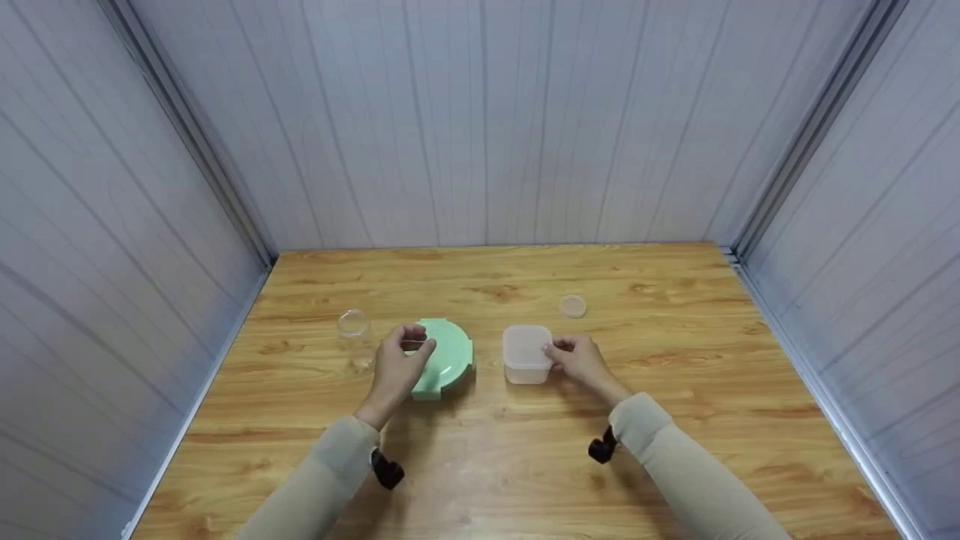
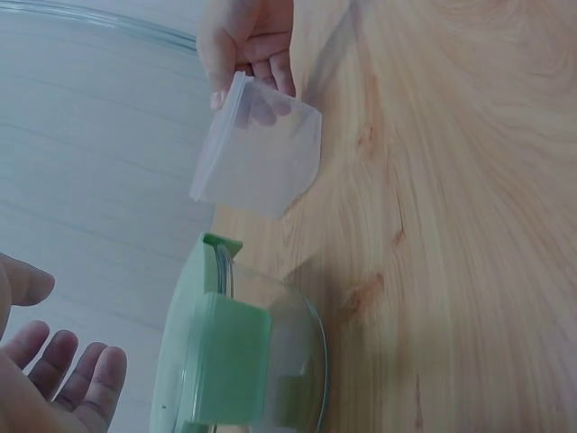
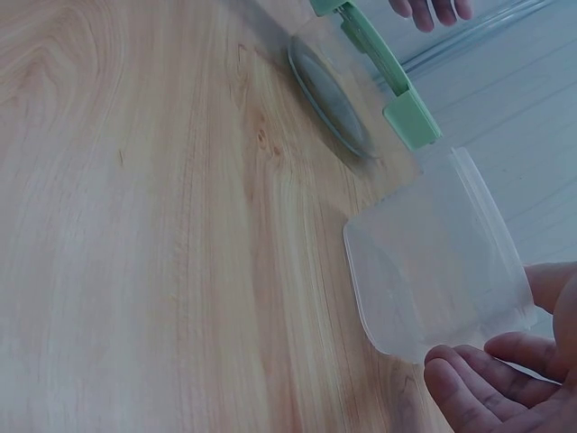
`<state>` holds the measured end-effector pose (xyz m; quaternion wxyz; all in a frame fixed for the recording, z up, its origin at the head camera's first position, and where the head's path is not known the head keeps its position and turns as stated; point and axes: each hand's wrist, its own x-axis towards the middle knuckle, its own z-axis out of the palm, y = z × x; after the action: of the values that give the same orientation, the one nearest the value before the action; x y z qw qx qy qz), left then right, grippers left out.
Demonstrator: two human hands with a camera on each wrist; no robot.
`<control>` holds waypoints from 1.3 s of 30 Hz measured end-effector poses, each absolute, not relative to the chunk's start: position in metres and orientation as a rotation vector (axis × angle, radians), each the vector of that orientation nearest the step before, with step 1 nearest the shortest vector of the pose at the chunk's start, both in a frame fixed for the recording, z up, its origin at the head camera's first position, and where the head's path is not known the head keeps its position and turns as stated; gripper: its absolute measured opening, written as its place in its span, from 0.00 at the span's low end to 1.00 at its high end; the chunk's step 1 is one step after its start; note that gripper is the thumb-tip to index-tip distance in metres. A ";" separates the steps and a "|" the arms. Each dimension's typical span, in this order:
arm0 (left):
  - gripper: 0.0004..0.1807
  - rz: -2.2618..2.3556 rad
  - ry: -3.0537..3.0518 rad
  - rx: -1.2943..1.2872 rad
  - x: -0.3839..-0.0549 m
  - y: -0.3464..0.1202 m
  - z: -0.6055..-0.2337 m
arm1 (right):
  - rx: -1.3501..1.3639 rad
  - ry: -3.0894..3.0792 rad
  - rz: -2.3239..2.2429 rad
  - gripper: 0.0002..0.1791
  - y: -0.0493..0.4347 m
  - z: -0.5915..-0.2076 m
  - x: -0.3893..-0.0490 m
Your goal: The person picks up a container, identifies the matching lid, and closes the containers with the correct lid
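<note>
A square translucent plastic container (image 1: 526,370) with a lid on it stands on the table. My right hand (image 1: 581,360) holds it by its right side, thumb over the lid's edge and fingers along the wall, as the right wrist view shows of the container (image 3: 433,262). To its left is a round glass container with a green clip lid (image 1: 448,352); the left wrist view shows its clear bowl (image 2: 293,361) under the lid. My left hand (image 1: 401,364) hovers over the left part of this lid, fingers loosely bent and apart from it, holding nothing.
A clear jar (image 1: 354,334) stands left of the green-lidded container. Behind the plastic container, to the right, lies a small round translucent lid (image 1: 573,306). Pale panel walls (image 1: 487,127) enclose the wooden table (image 1: 487,480) at the back and both sides.
</note>
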<state>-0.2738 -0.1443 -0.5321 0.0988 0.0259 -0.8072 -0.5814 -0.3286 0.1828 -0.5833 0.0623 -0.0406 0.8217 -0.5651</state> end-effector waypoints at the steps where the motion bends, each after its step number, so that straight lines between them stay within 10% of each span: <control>1: 0.16 -1.718 -2.390 0.081 -0.273 -0.146 -0.532 | -0.122 2.483 -1.710 0.14 0.183 -0.583 -0.329; 39: 0.17 -1.576 -2.427 0.238 -0.251 -0.220 -0.554 | -0.109 2.498 -1.682 0.13 0.182 -0.582 -0.328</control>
<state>-0.2506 -0.2196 -0.5543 0.1185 0.0815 -0.8300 -0.5389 -0.3278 0.1822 -0.5820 0.0638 -0.0361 0.8273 -0.5570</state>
